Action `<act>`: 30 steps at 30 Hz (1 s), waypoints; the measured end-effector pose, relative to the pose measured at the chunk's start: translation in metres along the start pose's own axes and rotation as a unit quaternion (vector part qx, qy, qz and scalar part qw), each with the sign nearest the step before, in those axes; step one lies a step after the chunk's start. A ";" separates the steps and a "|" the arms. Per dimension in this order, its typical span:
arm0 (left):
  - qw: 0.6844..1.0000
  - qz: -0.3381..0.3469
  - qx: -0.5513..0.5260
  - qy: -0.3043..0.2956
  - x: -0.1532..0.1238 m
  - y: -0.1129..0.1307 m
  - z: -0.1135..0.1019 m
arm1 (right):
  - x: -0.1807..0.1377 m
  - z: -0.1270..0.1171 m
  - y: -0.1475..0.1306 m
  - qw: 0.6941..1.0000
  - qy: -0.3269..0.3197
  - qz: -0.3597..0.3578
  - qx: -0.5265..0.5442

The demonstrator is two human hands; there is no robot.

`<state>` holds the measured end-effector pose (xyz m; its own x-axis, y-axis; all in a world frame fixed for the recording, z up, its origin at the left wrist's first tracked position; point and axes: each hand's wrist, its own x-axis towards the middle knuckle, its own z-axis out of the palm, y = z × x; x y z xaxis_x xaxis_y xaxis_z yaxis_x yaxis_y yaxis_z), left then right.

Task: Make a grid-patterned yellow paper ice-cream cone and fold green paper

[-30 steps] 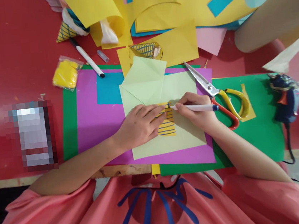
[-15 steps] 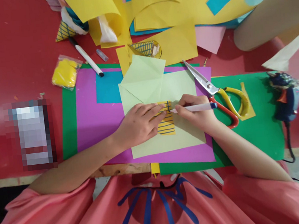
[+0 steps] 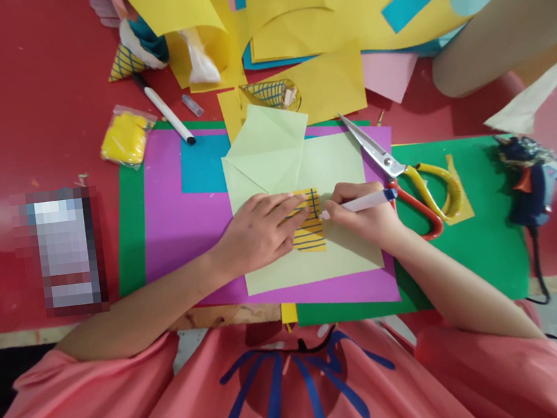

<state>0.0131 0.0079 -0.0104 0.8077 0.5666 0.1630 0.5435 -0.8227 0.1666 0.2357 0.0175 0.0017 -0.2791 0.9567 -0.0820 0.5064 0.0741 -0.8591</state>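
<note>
My left hand [image 3: 255, 232] lies flat on a small yellow paper piece [image 3: 310, 232] marked with dark blue lines, fingers stretched out and pressing it down. My right hand [image 3: 364, 216] is closed round a white marker pen [image 3: 358, 204], its tip at the right edge of the yellow piece. The piece rests on a pale green sheet [image 3: 315, 265], which lies over purple paper [image 3: 174, 221] and a green sheet [image 3: 475, 254].
Scissors with yellow and red handles [image 3: 405, 174] lie just right of my right hand. A glue gun [image 3: 531, 180] sits at far right. Another marker [image 3: 164, 108], a yellow bag [image 3: 124, 139], striped paper cones [image 3: 270, 92] and yellow sheets [image 3: 336, 8] crowd the back.
The pen tip has travelled down along the yellow piece's right side, leaving a vertical blue line near its top. My left hand has stayed put.
</note>
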 end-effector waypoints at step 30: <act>1.000 0.000 -0.019 0.018 -0.001 -0.001 0.003 | -0.007 0.000 -0.009 0.985 -0.131 -0.027 -0.113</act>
<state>0.0122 0.0080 -0.0133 0.7989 0.5680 0.1975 0.5337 -0.8211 0.2026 0.2332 0.0101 0.0105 -0.4965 0.8464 -0.1925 0.6457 0.2119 -0.7336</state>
